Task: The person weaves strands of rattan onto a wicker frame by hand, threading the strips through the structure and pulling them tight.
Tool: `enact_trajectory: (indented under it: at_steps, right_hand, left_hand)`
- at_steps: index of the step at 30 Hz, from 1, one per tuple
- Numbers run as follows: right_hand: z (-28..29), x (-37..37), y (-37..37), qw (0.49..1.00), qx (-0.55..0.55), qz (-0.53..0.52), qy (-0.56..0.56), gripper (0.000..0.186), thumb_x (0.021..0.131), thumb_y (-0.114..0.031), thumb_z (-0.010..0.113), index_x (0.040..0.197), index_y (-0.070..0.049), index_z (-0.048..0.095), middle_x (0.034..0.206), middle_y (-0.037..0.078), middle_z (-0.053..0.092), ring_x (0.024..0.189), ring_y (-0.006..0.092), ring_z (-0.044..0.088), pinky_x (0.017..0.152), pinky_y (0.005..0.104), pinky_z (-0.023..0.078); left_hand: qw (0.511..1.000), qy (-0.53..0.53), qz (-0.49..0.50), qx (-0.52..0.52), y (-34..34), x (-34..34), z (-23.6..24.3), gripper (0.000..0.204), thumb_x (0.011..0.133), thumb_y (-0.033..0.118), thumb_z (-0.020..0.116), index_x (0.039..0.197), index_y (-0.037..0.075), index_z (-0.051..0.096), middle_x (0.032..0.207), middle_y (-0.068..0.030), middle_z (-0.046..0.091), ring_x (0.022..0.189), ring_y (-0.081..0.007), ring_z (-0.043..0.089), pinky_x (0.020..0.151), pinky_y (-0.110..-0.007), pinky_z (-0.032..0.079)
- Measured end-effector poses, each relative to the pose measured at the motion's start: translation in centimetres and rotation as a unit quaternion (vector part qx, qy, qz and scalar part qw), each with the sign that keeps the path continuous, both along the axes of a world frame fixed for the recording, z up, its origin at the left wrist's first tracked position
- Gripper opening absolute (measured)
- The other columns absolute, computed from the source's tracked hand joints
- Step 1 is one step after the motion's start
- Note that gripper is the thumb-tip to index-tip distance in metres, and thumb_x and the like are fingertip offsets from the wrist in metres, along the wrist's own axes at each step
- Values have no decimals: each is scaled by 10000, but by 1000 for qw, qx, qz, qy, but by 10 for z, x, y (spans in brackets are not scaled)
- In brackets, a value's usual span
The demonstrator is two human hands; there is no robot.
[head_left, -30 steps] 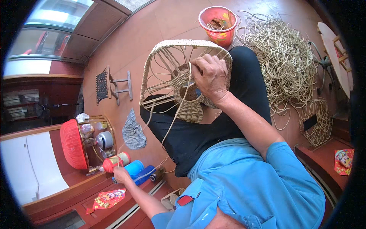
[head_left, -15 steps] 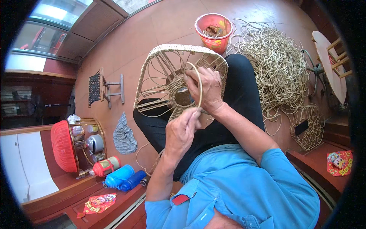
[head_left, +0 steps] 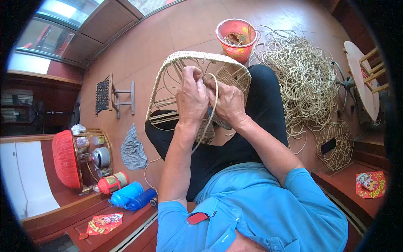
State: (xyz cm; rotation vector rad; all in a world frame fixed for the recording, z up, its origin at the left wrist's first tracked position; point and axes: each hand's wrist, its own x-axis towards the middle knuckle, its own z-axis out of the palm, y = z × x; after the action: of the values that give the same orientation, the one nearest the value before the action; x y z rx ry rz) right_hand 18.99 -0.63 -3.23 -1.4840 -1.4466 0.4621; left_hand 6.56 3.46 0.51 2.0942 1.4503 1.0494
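Observation:
A half-woven, straw-coloured basketwork piece (head_left: 156, 86) with a rounded rim rests on my lap. Radiating strands run in from its rim, and part of its wall is closely woven. My left hand (head_left: 192, 101) is closed over the middle of it, fingertips pinching the cord beside my other hand. Right next to it, my right hand (head_left: 228, 103) is closed too, thumb and fingers on the same cord. A loop of this cord (head_left: 215, 101) arches between the hands and hangs down toward my lap. Both hands hide the round centre of the weave and the exact grip.
Beyond my knee stands a red bucket (head_left: 236, 52) with cord scraps. A big tangled heap of cord (head_left: 300, 80) lies on the floor to the right, with a dark flat object (head_left: 330, 143) below it. At left are a small stool (head_left: 121, 92), a grey cloth (head_left: 133, 150) and blue flasks (head_left: 126, 194).
My left hand has moved up from below the weave to beside my right hand. The cord loop now droops between them, and the weave's centre has become covered.

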Motion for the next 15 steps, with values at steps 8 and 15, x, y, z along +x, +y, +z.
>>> enact_trajectory:
  at_steps: [8, 15]
  right_hand:
    - [-3, -3, -4, 998, 64, -2, -1, 222, 905, -123, 789, 1121, -104, 740, 930, 91, 685, 785, 322, 706, 720, 459, 565]
    - [-4, -4, -9, 973, 199, 56, -104, 325, 857, -16, 799, 1164, -107, 745, 1123, 81, 694, 976, 294, 693, 849, 419, 555]
  left_hand:
    - [858, -457, -33, -231, -32, -32, -6, 216, 1068, 82, 660, 1232, 65, 520, 925, -8, 602, 639, -9, 478, 512, -170, 375]
    - [833, -490, 7, -257, -43, -64, 6, 233, 1038, 64, 682, 1223, 79, 542, 889, 18, 588, 603, 8, 420, 476, -179, 335]
